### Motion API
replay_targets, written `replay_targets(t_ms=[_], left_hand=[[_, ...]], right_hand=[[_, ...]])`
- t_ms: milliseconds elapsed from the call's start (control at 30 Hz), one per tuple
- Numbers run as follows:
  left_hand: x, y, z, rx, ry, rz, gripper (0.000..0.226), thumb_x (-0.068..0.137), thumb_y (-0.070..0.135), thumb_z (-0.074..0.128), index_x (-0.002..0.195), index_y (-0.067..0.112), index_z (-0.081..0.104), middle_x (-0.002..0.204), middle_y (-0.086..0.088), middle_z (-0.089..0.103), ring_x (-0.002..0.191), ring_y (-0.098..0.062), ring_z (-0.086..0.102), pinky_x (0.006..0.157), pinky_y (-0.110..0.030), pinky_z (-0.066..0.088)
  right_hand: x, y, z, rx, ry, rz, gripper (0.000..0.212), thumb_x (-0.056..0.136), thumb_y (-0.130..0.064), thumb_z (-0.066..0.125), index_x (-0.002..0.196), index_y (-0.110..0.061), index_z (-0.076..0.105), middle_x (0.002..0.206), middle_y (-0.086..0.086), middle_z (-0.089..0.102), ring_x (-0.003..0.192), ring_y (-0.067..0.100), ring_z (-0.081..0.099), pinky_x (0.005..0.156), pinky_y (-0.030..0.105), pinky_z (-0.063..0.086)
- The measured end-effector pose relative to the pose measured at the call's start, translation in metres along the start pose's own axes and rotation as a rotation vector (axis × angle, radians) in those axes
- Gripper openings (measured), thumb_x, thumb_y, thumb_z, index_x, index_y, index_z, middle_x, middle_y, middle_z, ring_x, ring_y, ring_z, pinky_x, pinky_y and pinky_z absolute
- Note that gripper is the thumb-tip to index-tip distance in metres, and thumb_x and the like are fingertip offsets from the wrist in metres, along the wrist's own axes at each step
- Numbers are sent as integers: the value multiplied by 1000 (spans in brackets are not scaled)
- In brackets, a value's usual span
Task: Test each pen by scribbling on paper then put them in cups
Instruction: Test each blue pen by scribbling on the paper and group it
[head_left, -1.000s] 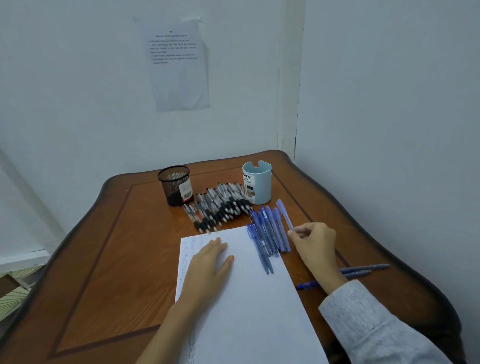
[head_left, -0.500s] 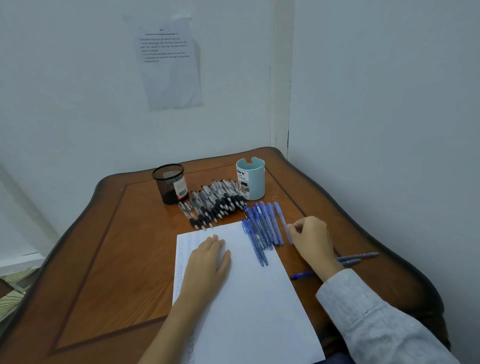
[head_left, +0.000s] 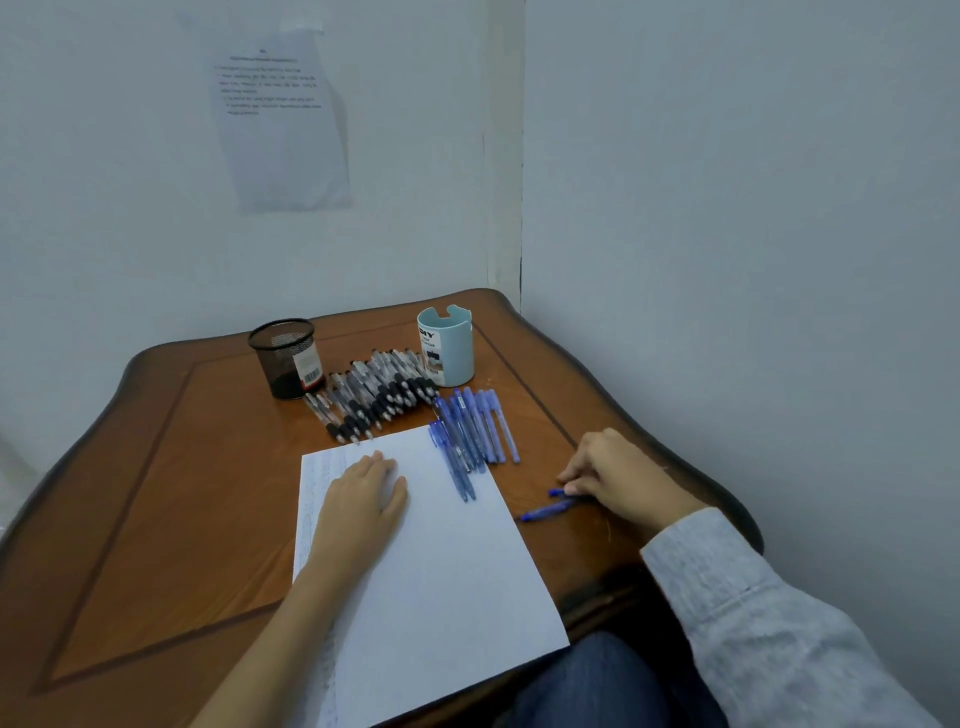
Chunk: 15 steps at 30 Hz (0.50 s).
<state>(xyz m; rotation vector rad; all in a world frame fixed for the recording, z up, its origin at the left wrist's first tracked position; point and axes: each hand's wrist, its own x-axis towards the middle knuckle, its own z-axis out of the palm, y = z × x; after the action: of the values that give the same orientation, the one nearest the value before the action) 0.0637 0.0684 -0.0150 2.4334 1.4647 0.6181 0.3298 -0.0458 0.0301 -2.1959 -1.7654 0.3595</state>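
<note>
Pressing flat on the paper (head_left: 441, 571), the left hand (head_left: 363, 504) is laid straight-fingered, nothing held. A blue pen (head_left: 557, 492) on the surface (head_left: 182, 493) just right of the paper is pinched by the curled right hand (head_left: 623, 478). Best gripped near the tip, then scribbled on bare paper; mesh cup (head_left: 283, 358) and light-blue cup (head_left: 447, 348) stand at the far side.

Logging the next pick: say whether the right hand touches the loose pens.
Touching. Head view: right hand pinches the upper loose pen at its end, no gap.
</note>
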Motion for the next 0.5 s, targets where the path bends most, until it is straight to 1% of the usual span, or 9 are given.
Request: replay_targets(t_ms=[67, 133, 200, 300, 367, 400, 433, 467, 500], left_hand=[[-1, 1, 0, -10, 3, -1, 43, 99, 27, 46, 138, 8, 48, 149, -10, 40, 139, -24, 33, 114, -34, 22], [-1, 1, 0, -18, 4, -5, 43, 99, 27, 46, 138, 8, 48, 149, -10, 39, 139, -24, 33, 114, -33, 22], [-1, 1, 0, -23, 18, 1, 42, 99, 26, 47, 137, 8, 49, 147, -10, 42, 137, -24, 36, 112, -33, 25], [-1, 2, 0, -24, 30, 13, 40, 99, 25, 47, 134, 6, 51, 143, -10, 47, 132, -24, 41, 108, -32, 28], [-1, 1, 0, -57, 15, 1, 41, 99, 25, 47, 136, 8, 50, 146, -9, 44, 136, -23, 37, 111, -32, 25], [-1, -1, 1, -85, 7, -8, 41, 99, 25, 47, 137, 8, 50, 147, -8, 42, 137, -23, 36, 112, -32, 24], [0, -3, 1, -123, 1, -22, 41, 99, 24, 48, 136, 9, 50, 148, -7, 42, 137, -22, 35, 113, -33, 23], [0, -5, 1, -171, -4, -41, 39, 99, 22, 48, 135, 10, 50, 147, -7, 42, 137, -21, 35, 114, -33, 23], [1, -6, 1, -229, -1, -64, 37, 98, 19, 49, 134, 10, 52, 146, -6, 44, 136, -21, 37, 113, -32, 25]], right_hand=[[-1, -2, 1, 10, 17, 8, 10, 85, -30, 70, 94, -27, 73, 104, -3, 61, 92, 10, 55, 89, 28, 47], [-1, -7, 2, 26, 18, -9, 2, 89, -28, 66, 89, -30, 64, 103, -3, 58, 95, 11, 54, 91, 30, 48], [-3, -18, 1, 35, 49, -75, 4, 94, -28, 57, 92, -29, 55, 105, -2, 57, 97, 12, 54, 91, 30, 48], [-2, -44, 4, 20, 135, -298, 7, 101, -21, 46, 103, -22, 52, 106, 0, 56, 93, 12, 57, 82, 25, 48], [4, -63, 13, -31, 186, -403, 13, 102, -20, 45, 109, -16, 54, 103, 1, 56, 83, 15, 58, 73, 31, 54], [7, -70, 18, -52, 233, -445, 15, 101, -28, 46, 105, -16, 56, 98, -1, 57, 76, 14, 58, 67, 34, 56], [9, -78, 22, -42, 278, -457, 22, 98, -40, 48, 97, -19, 56, 90, -4, 59, 68, 13, 57, 60, 34, 55], [12, -85, 27, -11, 315, -456, 31, 94, -51, 48, 88, -22, 55, 80, -8, 59, 62, 10, 55, 54, 30, 53], [15, -91, 32, 16, 360, -461, 35, 89, -58, 50, 80, -24, 52, 72, -11, 57, 56, 8, 52, 48, 23, 47]])
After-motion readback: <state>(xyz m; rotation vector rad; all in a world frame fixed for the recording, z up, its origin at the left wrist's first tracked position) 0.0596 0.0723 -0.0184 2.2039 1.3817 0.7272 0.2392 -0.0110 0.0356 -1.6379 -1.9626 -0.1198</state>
